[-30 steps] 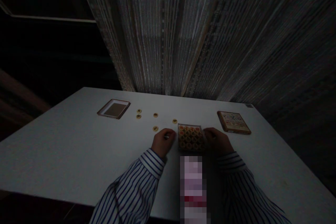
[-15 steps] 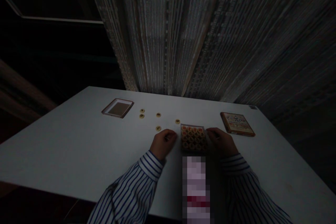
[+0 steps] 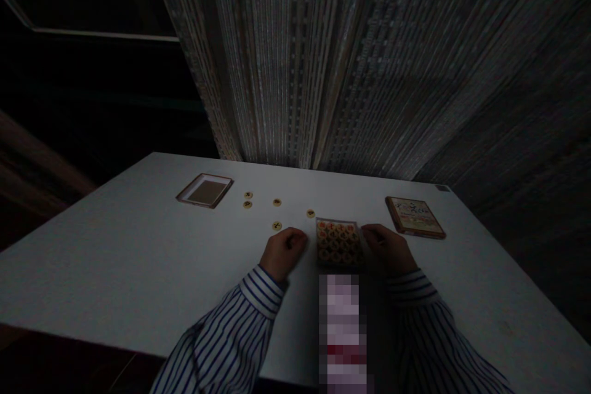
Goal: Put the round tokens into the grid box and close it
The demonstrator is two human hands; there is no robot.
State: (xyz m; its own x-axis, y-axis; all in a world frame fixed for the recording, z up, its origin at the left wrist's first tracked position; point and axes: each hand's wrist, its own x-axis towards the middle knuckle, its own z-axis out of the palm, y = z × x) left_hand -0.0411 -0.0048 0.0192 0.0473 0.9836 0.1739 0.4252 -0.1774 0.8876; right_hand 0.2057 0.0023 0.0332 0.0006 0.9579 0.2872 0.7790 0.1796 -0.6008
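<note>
A clear shallow box of Chinese chess pieces (image 3: 338,245) sits between my hands, its round wooden discs in rows, some with red characters at the top. My left hand (image 3: 284,252) rests on the table left of the box, fingers curled in a loose fist, apart from it; nothing shows in it. To the right, my right hand (image 3: 390,249) is also curled closed, its fingertips close by the box's right edge; whether they touch is unclear. Several loose pieces lie beyond my left hand, among them one disc (image 3: 311,213) near the box corner and another disc (image 3: 277,226).
On the white table (image 3: 138,258), an open shallow tray (image 3: 204,190) with a brown-edged rim lies at the far left. A flat printed box (image 3: 415,217) is at the right. A striped curtain (image 3: 295,74) hangs behind the table. The room is dim.
The view has shifted very slightly, so everything sits a touch further left. My hands and the pieces keep their places.
</note>
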